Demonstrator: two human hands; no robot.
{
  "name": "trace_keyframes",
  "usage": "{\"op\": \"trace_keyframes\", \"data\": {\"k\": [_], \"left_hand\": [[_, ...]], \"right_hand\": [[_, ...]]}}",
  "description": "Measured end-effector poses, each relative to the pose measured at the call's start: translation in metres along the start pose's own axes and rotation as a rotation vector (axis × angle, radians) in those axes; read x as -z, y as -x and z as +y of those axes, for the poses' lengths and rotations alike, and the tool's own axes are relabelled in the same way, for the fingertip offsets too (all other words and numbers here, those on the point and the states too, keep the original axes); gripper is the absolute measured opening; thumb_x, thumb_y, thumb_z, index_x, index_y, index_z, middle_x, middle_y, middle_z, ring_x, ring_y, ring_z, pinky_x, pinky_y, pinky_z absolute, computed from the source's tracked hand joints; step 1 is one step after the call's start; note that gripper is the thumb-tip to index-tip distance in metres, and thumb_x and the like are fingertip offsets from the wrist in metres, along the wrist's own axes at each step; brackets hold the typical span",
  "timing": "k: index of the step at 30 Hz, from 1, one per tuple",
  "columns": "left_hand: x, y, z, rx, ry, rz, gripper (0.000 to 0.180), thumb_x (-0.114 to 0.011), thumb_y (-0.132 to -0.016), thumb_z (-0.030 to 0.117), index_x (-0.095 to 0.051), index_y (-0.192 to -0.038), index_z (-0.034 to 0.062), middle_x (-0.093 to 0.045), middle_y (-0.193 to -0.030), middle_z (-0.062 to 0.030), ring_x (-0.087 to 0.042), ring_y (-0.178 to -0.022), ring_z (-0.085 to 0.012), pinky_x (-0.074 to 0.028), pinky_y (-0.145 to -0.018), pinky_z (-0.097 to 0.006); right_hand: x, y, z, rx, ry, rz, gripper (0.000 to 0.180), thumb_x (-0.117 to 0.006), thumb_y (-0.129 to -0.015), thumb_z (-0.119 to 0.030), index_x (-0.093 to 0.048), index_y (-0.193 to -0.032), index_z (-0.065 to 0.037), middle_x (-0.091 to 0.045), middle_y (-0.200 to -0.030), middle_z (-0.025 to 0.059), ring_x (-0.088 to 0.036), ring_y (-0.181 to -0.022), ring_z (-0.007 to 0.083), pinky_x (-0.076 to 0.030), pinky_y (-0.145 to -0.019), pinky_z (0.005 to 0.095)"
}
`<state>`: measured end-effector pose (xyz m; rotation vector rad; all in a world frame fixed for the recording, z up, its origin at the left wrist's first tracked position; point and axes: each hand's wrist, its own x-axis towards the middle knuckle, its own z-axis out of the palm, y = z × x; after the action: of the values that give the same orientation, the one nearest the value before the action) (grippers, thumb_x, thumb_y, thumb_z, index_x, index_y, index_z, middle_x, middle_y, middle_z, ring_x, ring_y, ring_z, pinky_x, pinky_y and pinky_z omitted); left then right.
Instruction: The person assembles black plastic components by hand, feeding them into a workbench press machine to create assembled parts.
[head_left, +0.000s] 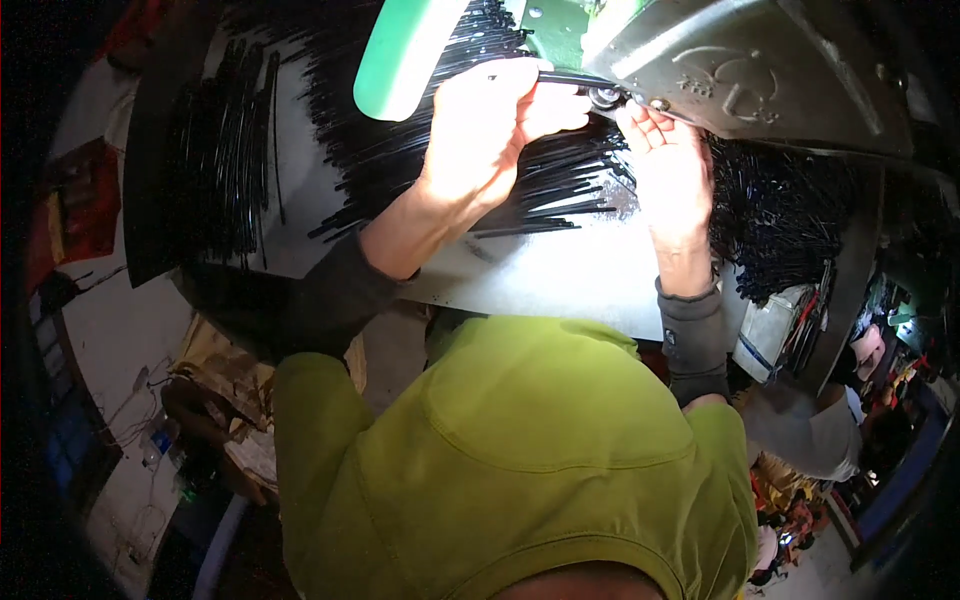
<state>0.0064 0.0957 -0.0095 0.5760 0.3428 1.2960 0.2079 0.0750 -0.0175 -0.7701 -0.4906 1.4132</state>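
Note:
My left hand (483, 135) is closed on a thin black strip (572, 77), its fingers bright under the light. The strip runs right, toward a small round metal part (605, 97) on the machine. Just beneath the grey metal machine cover (740, 75), my right hand (668, 165) has its palm turned up and fingers bent in by the strip's far end. Whatever lies between those fingertips is too small to make out. Below and behind my hands, many loose black strips (400, 150) are spread over the pale metal tabletop (560, 275).
A rounded green-and-white piece (405, 65) juts down left of the machine. More black strips lie in a bundle (230, 150) at the left and a dense pile (785, 215) at the right. A white container (772, 325) stands beside the right table edge. Another person (805, 430) is at the right.

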Motion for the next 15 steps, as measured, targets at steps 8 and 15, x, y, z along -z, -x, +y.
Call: {"op": "trace_keyframes", "data": {"k": [8,15], "left_hand": [[0.0,0.013,0.008,0.052,-0.014,-0.064,0.026,-0.057,-0.088,0.014,-0.057,-0.107,-0.0043,-0.062,-0.103,-0.021,-0.062,-0.097,-0.0358,-0.047,-0.09,-0.052],[-0.009,0.018,0.01,0.104,-0.042,-0.06,0.023,-0.05,-0.093,0.013,-0.058,-0.107,-0.0026,-0.062,-0.104,-0.021,-0.062,-0.098,-0.0344,-0.048,-0.09,-0.05]], "right_hand": [[-0.009,0.017,-0.003,-0.072,0.004,0.031,0.031,-0.045,-0.097,-0.027,-0.052,-0.105,0.003,-0.058,-0.097,0.0132,-0.061,-0.086,0.0228,-0.053,-0.08,0.0428],[-0.008,0.029,-0.013,0.028,0.08,-0.018,0.032,-0.043,-0.098,-0.027,-0.056,-0.102,0.002,-0.064,-0.083,0.0141,-0.063,-0.075,0.0225,-0.053,-0.076,0.0402]]}}
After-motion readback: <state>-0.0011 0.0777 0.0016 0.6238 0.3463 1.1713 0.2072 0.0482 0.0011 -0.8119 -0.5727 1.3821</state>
